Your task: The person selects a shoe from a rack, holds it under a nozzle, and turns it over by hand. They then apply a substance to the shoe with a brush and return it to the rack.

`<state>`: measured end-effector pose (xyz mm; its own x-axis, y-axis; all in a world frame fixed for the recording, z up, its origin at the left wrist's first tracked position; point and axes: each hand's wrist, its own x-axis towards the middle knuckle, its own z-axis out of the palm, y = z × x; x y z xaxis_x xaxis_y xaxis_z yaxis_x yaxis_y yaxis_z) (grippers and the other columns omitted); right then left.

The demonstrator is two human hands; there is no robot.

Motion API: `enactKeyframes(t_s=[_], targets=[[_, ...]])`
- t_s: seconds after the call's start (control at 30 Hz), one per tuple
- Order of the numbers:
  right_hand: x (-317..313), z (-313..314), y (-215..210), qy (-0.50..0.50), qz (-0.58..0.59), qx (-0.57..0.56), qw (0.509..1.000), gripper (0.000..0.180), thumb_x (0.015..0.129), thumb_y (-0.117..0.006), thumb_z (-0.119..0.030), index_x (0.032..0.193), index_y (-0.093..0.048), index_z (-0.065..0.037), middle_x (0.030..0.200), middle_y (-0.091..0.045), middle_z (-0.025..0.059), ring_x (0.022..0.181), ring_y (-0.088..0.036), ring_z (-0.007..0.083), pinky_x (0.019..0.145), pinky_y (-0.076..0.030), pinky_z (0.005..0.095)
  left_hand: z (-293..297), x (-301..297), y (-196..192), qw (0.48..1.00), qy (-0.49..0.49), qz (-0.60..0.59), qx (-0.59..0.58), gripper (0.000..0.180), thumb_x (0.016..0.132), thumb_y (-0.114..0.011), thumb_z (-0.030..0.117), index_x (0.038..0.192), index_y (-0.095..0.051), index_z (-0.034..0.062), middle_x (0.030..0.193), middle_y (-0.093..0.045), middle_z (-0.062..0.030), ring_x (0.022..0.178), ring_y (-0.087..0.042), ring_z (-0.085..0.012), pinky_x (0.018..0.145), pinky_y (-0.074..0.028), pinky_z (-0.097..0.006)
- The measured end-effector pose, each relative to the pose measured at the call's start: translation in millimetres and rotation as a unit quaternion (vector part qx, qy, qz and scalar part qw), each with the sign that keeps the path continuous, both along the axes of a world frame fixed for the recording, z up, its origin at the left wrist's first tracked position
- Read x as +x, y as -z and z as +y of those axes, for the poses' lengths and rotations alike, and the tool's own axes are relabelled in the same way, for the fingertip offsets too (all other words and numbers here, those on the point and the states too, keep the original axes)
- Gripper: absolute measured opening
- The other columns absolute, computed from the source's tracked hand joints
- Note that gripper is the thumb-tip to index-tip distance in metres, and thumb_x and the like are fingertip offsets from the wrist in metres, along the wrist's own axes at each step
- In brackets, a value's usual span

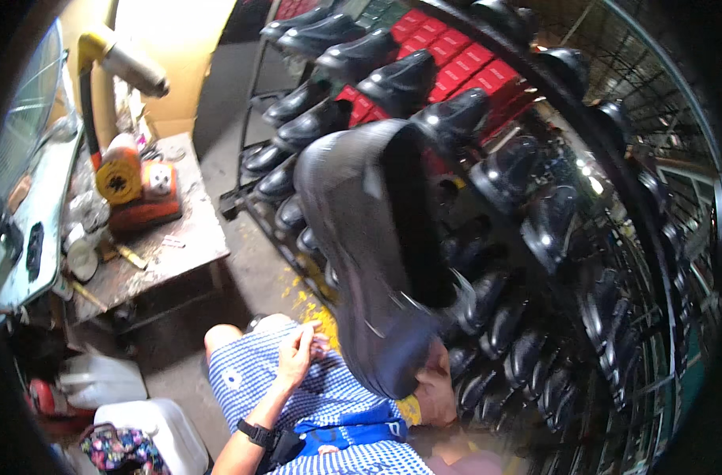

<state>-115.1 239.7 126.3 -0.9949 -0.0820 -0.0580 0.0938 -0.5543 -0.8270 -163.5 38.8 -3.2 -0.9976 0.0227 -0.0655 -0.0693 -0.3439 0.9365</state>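
Black shoe (349, 245) (right hand (435, 386) part-hidden)

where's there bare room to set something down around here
On the bench, the strip right of the orange tool looks bare; so does the floor between bench and shoe rack. The bench's left side and the rack are crowded.

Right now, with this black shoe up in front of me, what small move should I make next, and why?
I'd probably bring your left hand up to steady the upper end of the black shoe. Your right hand seems to have its grip only near the shoe's lower end, while the left is over the checked cloth on your lap, away from the shoe.
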Motion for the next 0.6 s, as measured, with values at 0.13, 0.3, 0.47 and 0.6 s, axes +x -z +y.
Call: enactKeyframes(t_s=[0.13,0.3,0.47,0.6], targets=[[-47,-47,9,-0.100,0.048,0.003,0.994,0.077,0.072,-0.062,0.007,0.137,-0.021,0.006,0.134,-0.039,0.0158,0.119,-0.045,0.0215,0.102,-0.033,0.0313,-24,4,-15,0.985,-0.038,0.035,0.163,0.053,0.092,-0.043,0.039,0.129,-0.039,0.0011,0.104,-0.056,-0.0051,0.079,-0.056,-0.0103,0.068,-0.048,-0.022],[-59,-74,35,-0.080,0.008,0.045,0.996,0.072,0.077,-0.061,0.004,0.136,-0.021,0.006,0.124,-0.049,0.0163,0.107,-0.054,0.0203,0.093,-0.043,0.0301,-36,6,-33,0.996,-0.039,0.036,0.075,0.077,0.084,-0.060,0.018,0.142,-0.011,0.0060,0.135,-0.037,-0.0153,0.119,-0.042,-0.0233,0.092,-0.042,-0.031],[-54,-91,49,-0.052,-0.007,0.121,0.991,0.074,0.077,-0.062,0.005,0.137,-0.020,0.004,0.118,-0.053,0.0161,0.093,-0.060,0.0181,0.080,-0.051,0.0271,-26,8,-39,0.995,-0.088,-0.003,0.038,0.089,0.078,-0.069,0.011,0.141,-0.007,0.0012,0.131,-0.039,-0.0168,0.118,-0.043,-0.0235,0.097,-0.039,-0.032],[-50,-99,55,-0.051,-0.004,0.133,0.990,0.075,0.077,-0.062,0.005,0.138,-0.018,0.004,0.118,-0.052,0.0161,0.094,-0.060,0.0167,0.078,-0.051,0.0254,-31,5,-40,0.995,-0.095,0.011,0.013,0.073,0.078,-0.069,0.011,0.135,-0.026,-0.0016,0.125,-0.044,-0.0151,0.112,-0.048,-0.0208,0.095,-0.040,-0.031]])
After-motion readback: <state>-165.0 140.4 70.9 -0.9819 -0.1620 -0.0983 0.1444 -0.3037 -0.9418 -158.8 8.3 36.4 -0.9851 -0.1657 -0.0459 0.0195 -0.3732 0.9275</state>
